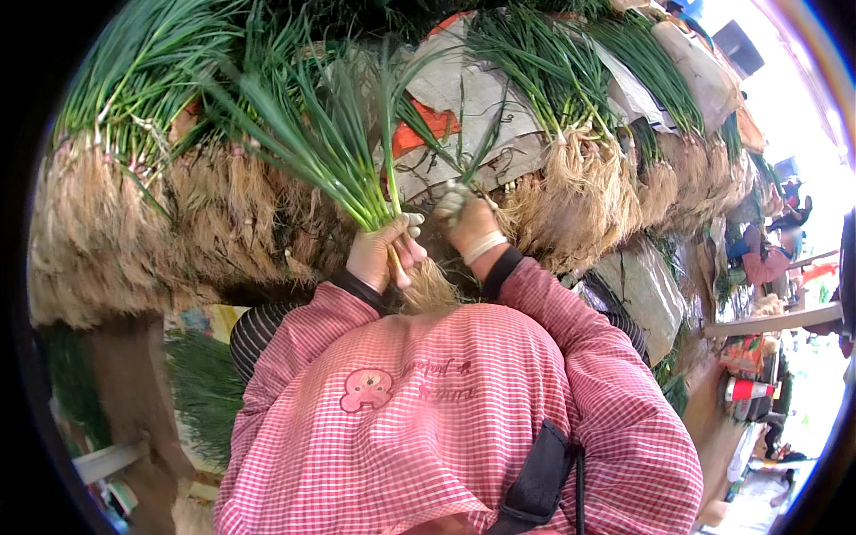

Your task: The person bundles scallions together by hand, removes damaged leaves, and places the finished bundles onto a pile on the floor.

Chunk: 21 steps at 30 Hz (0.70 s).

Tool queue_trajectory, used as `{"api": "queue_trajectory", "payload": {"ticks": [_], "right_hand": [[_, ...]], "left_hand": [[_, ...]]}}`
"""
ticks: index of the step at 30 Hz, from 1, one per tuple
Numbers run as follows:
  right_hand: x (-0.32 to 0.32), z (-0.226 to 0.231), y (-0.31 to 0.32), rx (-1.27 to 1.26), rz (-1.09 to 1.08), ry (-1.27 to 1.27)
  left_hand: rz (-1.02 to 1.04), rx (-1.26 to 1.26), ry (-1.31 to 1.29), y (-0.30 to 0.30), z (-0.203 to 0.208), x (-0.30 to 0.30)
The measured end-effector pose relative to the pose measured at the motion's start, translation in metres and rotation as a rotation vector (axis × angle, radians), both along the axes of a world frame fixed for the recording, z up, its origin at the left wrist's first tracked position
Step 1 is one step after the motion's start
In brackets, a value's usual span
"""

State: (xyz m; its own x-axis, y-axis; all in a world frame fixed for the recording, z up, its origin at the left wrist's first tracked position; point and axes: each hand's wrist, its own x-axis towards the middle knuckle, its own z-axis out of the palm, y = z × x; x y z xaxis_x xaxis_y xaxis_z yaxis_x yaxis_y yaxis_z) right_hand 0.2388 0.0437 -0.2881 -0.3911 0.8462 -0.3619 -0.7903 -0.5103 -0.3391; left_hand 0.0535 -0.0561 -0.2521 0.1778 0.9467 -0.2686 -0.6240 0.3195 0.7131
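Observation:
My left hand (385, 252) is closed around a bunch of spring onions (343, 165). Their long green leaves fan up and away, and the pale stem ends and stringy roots (431, 287) hang below my fingers. Close to its right, my right hand (467, 220) is closed, with a few thin green leaves (480, 159) rising from its fingers. Whitish covers show on fingertips of both hands, and a pale band (484, 246) circles my right wrist. Motion slightly blurs the right fingers and the leaf tips.
Heaps of spring onions with matted tan roots (85, 223) line the far side, left and right (580, 196). Between them lies a whitish sheet (486, 89) with an orange patch (426, 129). More greens (203, 392) lie low on the left. A person (765, 259) is at the far right.

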Motion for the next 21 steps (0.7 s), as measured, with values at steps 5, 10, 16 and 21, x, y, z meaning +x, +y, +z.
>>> {"api": "queue_trajectory", "payload": {"ticks": [5, 10, 16, 21], "right_hand": [[0.055, 0.023, -0.052, 1.042, 0.843, -1.107], [0.05, 0.063, -0.039, 1.023, 0.633, -2.143], [0.063, 0.039, 0.027, 1.028, 0.422, -2.488], [0.022, 0.049, -0.01, 1.201, 0.463, -1.66]], "left_hand": [[-0.098, 0.148, -0.215, -0.007, 0.007, -0.017], [-0.081, 0.205, 0.045, -0.018, 0.037, -0.017], [0.132, 0.166, -0.026, 0.001, 0.027, -0.007], [-0.109, -0.013, -0.101, 0.002, -0.004, -0.02]]}}
